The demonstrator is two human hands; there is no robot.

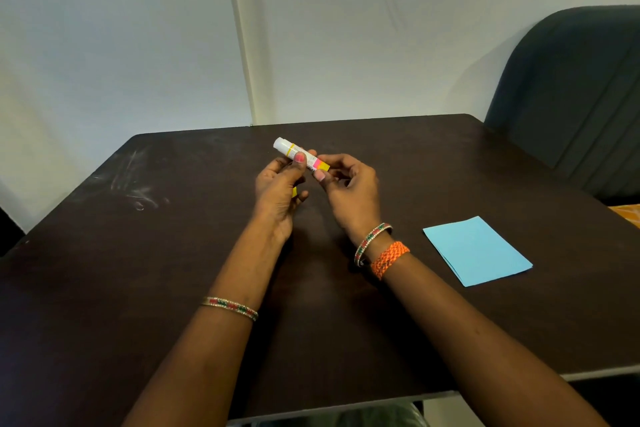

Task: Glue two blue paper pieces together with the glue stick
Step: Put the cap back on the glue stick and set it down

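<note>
Landmark: the glue stick (300, 158), held up above the middle of the dark worktop (104, 253), tilted, its white end pointing up and away to the left, its pink and yellow end lower and to the right.
Left hand (280, 191): fingers curled round the middle of the glue stick, thumb pressed on the side of the tube; a small yellow bit (294, 191) shows under the palm, possibly the cap, though too little of it is seen to be sure.
Right hand (349, 191): just right of the glue stick, thumb and fingertips pinching its yellow lower end, the other fingers loosely curled.
Blue paper pieces (477, 251): lying flat on the worktop, well apart from the glue stick, to its right and nearer the person; stacked one on the other, with a second edge showing along the lower left side.
Wrists: a beaded bangle (230, 308) on the left forearm; a like bangle (372, 242) and an orange woven band (389, 259) on the right wrist.
Worktop marks: pale scuffs (138, 184) to the left of the glue stick.
Chair: a dark padded chair (571, 97) stands beyond the worktop's right far corner, well right of the glue stick.
Wall: a pale wall (121, 28) behind the glue stick.
</note>
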